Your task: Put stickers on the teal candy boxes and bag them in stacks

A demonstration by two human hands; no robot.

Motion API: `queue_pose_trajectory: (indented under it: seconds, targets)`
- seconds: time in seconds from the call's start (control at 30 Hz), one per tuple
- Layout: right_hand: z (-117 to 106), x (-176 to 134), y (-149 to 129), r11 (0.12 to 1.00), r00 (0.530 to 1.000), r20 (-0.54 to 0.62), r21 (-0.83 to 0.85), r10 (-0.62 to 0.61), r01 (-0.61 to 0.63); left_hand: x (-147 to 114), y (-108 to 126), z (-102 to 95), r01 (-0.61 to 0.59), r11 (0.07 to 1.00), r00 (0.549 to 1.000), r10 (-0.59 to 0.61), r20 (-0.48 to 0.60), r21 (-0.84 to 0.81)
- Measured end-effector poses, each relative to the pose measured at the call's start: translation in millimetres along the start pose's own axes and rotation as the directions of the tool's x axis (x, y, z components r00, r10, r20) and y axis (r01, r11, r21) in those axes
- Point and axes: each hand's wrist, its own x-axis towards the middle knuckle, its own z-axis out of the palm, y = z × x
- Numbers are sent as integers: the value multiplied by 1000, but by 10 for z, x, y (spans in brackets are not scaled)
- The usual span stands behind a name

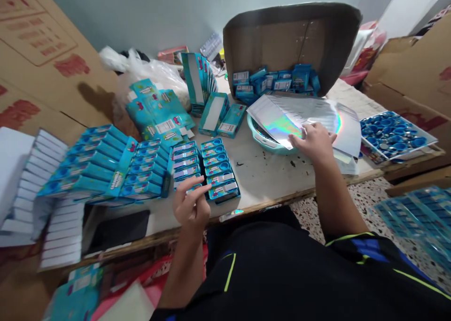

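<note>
My left hand (192,202) is at the front of a display box of small blue packs (215,164), its index and middle fingers stretched toward the packs and the others curled. I see nothing clearly held in it. Pale shiny strips lie across some packs in this box and in the neighbouring box (185,159). On the right, my right hand (313,140) has its thumb and fingers closed at the edge of a shiny rainbow-silver sticker sheet (278,119). The sheets lie over a light teal basin (269,145), hiding most of its inside.
A big open carton (292,34) behind holds several blue packs. At right stands a tray of blue rings (394,135). Filled display boxes (95,161), a dark phone-like slab (120,229) and flat blue cartons (158,110) occupy the left. The table edge runs close to my body.
</note>
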Motion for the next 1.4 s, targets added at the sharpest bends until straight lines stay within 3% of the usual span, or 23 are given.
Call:
queue_pose_trajectory:
  seconds: [0.2,0.37,0.53,0.6,0.67,0.77,0.9,1.0,1.1,1.27,1.4]
  targets:
    - [68,143,12,1000,997,76,14,-12,11,-74,40,0,108,994,994,-108,24,5]
    - [142,245,60,986,999,-31,157,-45,49,-186,93,-14,123,992,991,-123,55,4]
    - [63,145,-42,991,993,-60,96,103,-97,-262,83,-108,108,994,990,-109,91,18]
    - [-44,30,-143,991,989,-144,130,37,-18,-193,93,-149,54,998,995,-58,87,42]
    - [-192,-129,-290,982,969,-238,161,-63,103,-17,152,-186,-94,994,992,89,88,54]
    - [-445,-426,-584,931,929,-281,202,-243,304,427,348,-224,-369,927,923,357,143,67]
    - [-695,-798,-921,787,833,-236,278,-501,552,1057,624,-217,-452,863,870,368,329,228]
    - [-760,-954,-999,674,754,-231,343,-615,655,1293,676,-195,-459,861,809,303,503,218]
    - [-780,-991,-993,645,717,-213,324,-663,692,1297,609,-160,-345,931,773,209,599,120]
    - [-863,-997,-1124,707,727,-94,177,-680,684,1145,459,-47,-217,973,787,128,604,76]
    - [-884,-1017,-1300,675,692,-38,189,-721,713,1094,384,4,-198,978,803,122,583,69]
